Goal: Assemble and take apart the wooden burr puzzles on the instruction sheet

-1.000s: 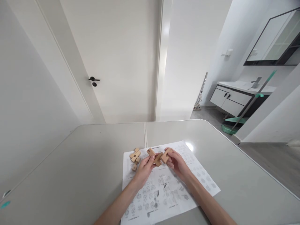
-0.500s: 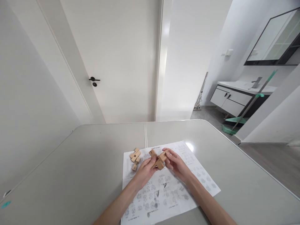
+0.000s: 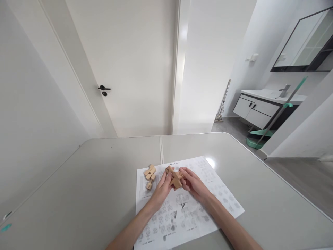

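Note:
Both hands are closed on a cross-shaped cluster of interlocking wooden puzzle blocks [image 3: 177, 181], held just above a printed sheet [image 3: 192, 229]. My left hand [image 3: 162, 187] grips it from the left, thumb on the near face. From the right, the fingers of my right hand [image 3: 194, 182] pinch the block that sticks out on that side. Fingers partly cover the cluster, so how its blocks fit together is not fully visible. Left of my left hand, several loose notched wooden pieces [image 3: 150, 172] lie on the sheet's upper left part.
The sheet, covered in small printed diagrams, lies on a grey table [image 3: 91, 194] with a seam at the far middle. Beyond the table's far edge stands a white door [image 3: 135, 69]. To the right are a sink cabinet [image 3: 257, 109] and a green dustpan [image 3: 255, 143].
My right hand has moved slightly left, and the block it pinches now sits closer in to the cluster. My left fingers have shifted a little around the cluster. The loose pieces stay put.

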`<control>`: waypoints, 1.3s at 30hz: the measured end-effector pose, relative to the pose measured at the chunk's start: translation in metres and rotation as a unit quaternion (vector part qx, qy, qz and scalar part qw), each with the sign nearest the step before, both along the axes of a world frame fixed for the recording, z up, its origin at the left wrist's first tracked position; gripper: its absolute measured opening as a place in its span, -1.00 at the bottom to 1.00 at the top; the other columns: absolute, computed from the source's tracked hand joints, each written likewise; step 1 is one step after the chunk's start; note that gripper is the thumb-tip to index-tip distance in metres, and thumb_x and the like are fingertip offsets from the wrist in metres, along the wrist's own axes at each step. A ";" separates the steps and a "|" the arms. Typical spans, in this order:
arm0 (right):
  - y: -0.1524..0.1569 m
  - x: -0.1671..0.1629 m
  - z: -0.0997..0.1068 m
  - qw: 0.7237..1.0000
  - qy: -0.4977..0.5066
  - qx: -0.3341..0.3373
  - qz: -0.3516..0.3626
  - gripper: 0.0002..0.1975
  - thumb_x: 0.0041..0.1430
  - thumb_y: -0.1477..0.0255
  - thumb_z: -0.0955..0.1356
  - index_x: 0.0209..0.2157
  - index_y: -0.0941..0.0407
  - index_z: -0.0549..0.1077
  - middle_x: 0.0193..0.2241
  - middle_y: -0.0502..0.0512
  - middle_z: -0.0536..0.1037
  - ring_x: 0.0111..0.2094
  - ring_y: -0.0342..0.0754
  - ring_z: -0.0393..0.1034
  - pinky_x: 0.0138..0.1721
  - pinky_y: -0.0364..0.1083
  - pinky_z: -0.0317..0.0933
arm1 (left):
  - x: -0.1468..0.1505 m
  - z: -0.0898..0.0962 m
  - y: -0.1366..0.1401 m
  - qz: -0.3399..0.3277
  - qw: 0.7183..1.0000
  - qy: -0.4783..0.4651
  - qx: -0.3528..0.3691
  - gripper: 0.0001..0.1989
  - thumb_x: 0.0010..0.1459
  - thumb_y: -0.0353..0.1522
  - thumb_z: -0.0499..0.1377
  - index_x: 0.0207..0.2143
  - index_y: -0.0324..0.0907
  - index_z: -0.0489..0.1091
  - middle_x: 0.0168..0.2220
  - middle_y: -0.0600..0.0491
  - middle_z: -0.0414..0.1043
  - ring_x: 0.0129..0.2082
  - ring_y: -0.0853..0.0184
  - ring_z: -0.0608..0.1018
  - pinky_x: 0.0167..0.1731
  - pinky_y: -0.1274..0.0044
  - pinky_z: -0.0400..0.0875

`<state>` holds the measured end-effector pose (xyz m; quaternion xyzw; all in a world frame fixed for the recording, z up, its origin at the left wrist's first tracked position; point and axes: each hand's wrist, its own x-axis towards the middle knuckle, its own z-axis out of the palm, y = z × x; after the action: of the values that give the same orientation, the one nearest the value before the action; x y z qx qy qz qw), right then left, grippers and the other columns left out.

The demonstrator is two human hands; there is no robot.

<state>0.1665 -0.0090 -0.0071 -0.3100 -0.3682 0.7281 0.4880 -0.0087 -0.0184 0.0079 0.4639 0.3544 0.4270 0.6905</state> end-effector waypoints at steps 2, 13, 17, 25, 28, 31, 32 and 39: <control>0.000 -0.002 -0.001 1.000 -0.011 0.001 0.006 -0.55 0.18 0.03 0.47 -0.20 0.10 0.35 -0.64 -0.17 0.29 -0.65 -0.26 -0.08 -0.59 -0.18 -0.21 | 0.000 -0.001 -0.001 0.010 1.000 0.019 0.003 -0.26 0.29 0.11 0.07 0.36 -0.05 0.08 -0.13 0.00 0.49 -0.14 0.24 0.50 -0.14 0.43 0.35; 0.000 -0.001 -0.007 0.996 0.066 -0.036 0.043 -0.59 0.17 0.15 0.51 -0.16 0.10 0.35 -0.62 -0.20 0.24 -0.66 -0.30 -0.12 -0.64 -0.25 -0.24 | -0.005 0.015 -0.012 -0.027 0.994 0.055 0.092 -0.15 0.31 0.01 0.14 0.44 0.03 -0.26 0.03 -0.08 0.43 0.08 0.15 0.47 0.20 0.22 0.25; -0.002 0.000 -0.005 0.994 0.078 -0.043 0.057 -0.61 0.18 0.17 0.52 -0.18 0.11 0.35 -0.62 -0.21 0.21 -0.66 -0.32 -0.13 -0.65 -0.26 -0.24 | -0.006 0.010 -0.012 -0.035 0.987 0.080 0.134 -0.01 0.25 -0.14 0.28 0.45 0.06 -0.36 0.03 -0.08 0.42 0.07 0.16 0.49 0.21 0.15 0.24; -0.002 0.004 -0.009 0.994 0.076 -0.044 0.072 -0.62 0.20 0.18 0.51 -0.18 0.11 0.35 -0.64 -0.25 0.14 -0.67 -0.33 -0.20 -0.66 -0.28 -0.27 | -0.004 0.011 -0.009 -0.042 0.984 0.097 0.143 -0.19 0.36 -0.17 0.17 0.43 0.07 -0.29 0.03 -0.06 0.43 0.05 0.22 0.52 0.14 0.23 0.35; -0.003 0.003 -0.005 0.993 0.083 -0.048 0.073 -0.61 0.18 0.19 0.52 -0.20 0.10 0.34 -0.64 -0.25 0.15 -0.69 -0.35 -0.21 -0.67 -0.29 -0.26 | -0.005 0.011 -0.009 -0.049 0.982 0.104 0.152 -0.22 0.37 -0.18 0.15 0.43 0.05 -0.29 0.05 -0.07 0.42 0.08 0.23 0.50 0.16 0.26 0.32; -0.004 0.002 -0.002 0.992 0.089 -0.053 0.068 -0.61 0.17 0.21 0.53 -0.20 0.10 0.34 -0.64 -0.24 0.17 -0.69 -0.35 -0.20 -0.67 -0.30 -0.26 | -0.006 0.011 -0.008 -0.057 0.978 0.118 0.160 -0.23 0.38 -0.19 0.12 0.43 0.02 -0.30 0.05 -0.08 0.42 0.08 0.22 0.50 0.15 0.26 0.33; -0.004 0.001 -0.002 0.992 0.091 -0.052 0.070 -0.62 0.18 0.21 0.52 -0.20 0.10 0.34 -0.63 -0.24 0.17 -0.68 -0.35 -0.20 -0.67 -0.30 -0.25 | -0.007 0.012 -0.007 -0.061 0.977 0.125 0.163 -0.24 0.38 -0.20 0.11 0.43 0.01 -0.30 0.05 -0.09 0.42 0.08 0.22 0.50 0.15 0.26 0.33; -0.003 0.005 -0.007 0.988 0.112 -0.050 0.090 -0.63 0.22 0.20 0.50 -0.16 0.10 0.34 -0.61 -0.23 0.16 -0.67 -0.34 -0.24 -0.68 -0.30 -0.26 | -0.009 0.015 -0.006 -0.080 0.964 0.168 0.189 -0.39 0.41 -0.23 0.07 0.38 -0.01 -0.14 -0.02 -0.07 0.46 -0.05 0.23 0.54 0.06 0.29 0.40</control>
<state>0.1718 -0.0116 -0.0138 -0.2161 -0.3007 0.8167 0.4426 -0.0181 -0.0239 0.0227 0.6779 0.3400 0.3458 0.5526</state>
